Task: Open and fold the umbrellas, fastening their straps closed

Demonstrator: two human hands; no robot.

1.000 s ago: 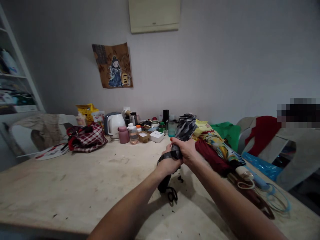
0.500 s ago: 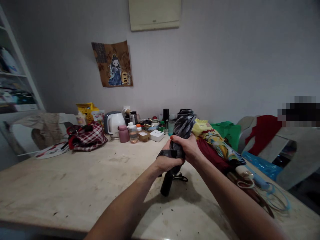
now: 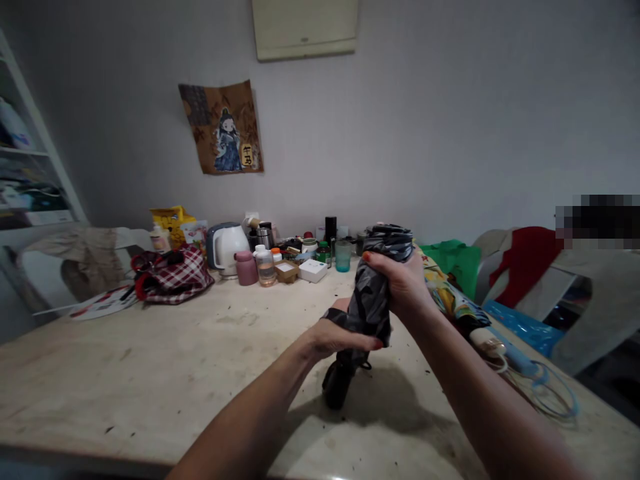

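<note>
A folded umbrella (image 3: pixel 370 293) with dark grey patterned cloth is held tilted over the table, its black handle (image 3: pixel 337 387) pointing down toward me. My left hand (image 3: pixel 345 333) is closed around the lower part of the cloth, the thumb lying across it and a dark strap by the thumb's base. Higher up, my right hand (image 3: pixel 407 283) wraps the cloth from the right, thumb on the near side. Gathered folds show above the right hand at the top end. Most fingers of both hands are hidden behind the umbrella.
A plaid bag (image 3: pixel 175 277), a white kettle (image 3: pixel 231 248), a pink jar (image 3: pixel 246 268), a white box (image 3: pixel 313 270) and a teal cup (image 3: pixel 343 257) stand along the back of the table (image 3: pixel 200 373). Patterned cloth (image 3: pixel 453 300) and cables (image 3: pixel 555 393) lie at right.
My right hand has moved up and to the right along the umbrella. My left hand has dropped slightly lower on it. The umbrella has shifted a little to the right.
</note>
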